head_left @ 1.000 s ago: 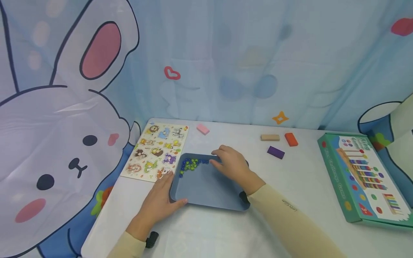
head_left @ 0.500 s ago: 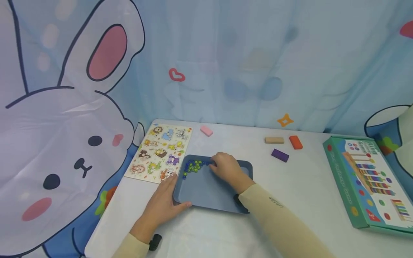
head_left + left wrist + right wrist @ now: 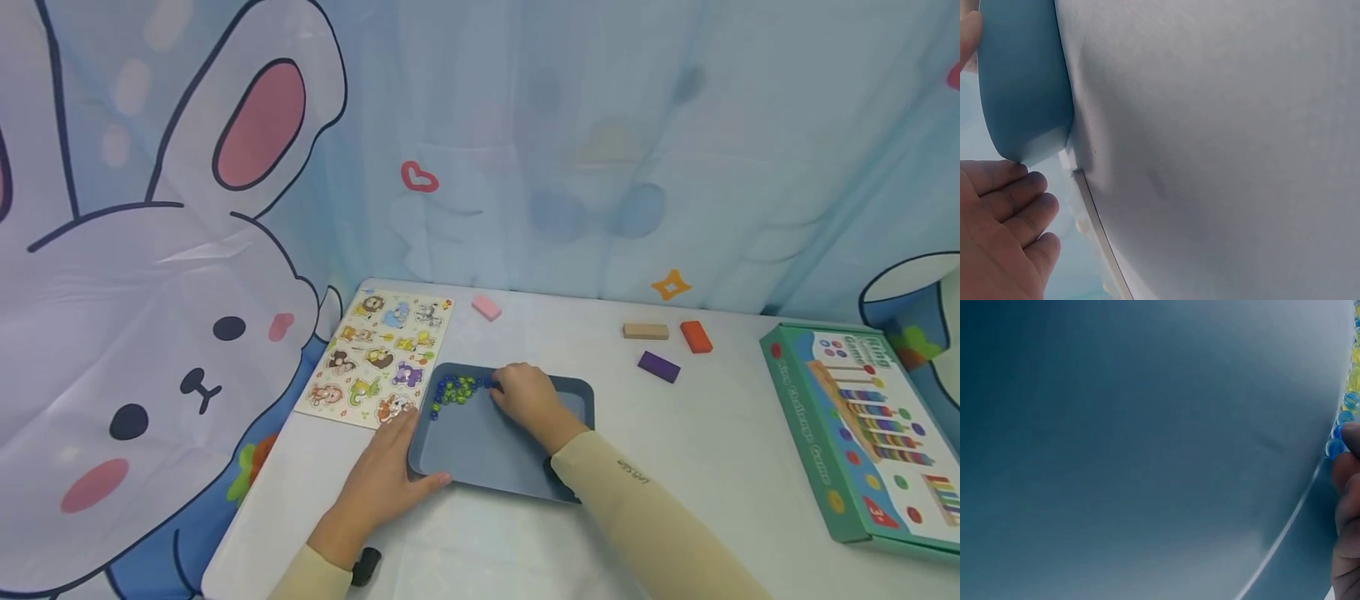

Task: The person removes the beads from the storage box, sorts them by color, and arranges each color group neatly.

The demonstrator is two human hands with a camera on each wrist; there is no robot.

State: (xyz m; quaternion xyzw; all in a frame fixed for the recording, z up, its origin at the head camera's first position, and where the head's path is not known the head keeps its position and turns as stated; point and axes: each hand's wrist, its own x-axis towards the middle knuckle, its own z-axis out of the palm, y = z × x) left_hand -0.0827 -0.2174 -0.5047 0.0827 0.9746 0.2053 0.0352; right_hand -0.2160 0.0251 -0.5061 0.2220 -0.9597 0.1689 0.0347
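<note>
"Two hands at the tray [image 3: 487,458], which sits on the table [image 3: 697,442]. How is the left hand [image 3: 382,479]?"

"At the tray's near left corner. Fingers extended, side by side; thumb spread away from them, at the near edge. Forefinger tip touches the wall."

"And the right hand [image 3: 528,404]?"

"Inside the far rim, fingers curled. Thumb and forefinger close together at a blue bead [image 3: 1335,448]; cannot tell whether they pinch it."

"Other beads [image 3: 459,389]?"

"Blue and yellow-green, bunched in the far left corner."

"Surroundings?"

"Animal board [image 3: 378,358] just beside the tray, left. Pink block [image 3: 486,307] beyond. Tan block [image 3: 645,332], red block [image 3: 696,337], purple block [image 3: 659,367] rightward; box [image 3: 862,433] farthest right."
</note>
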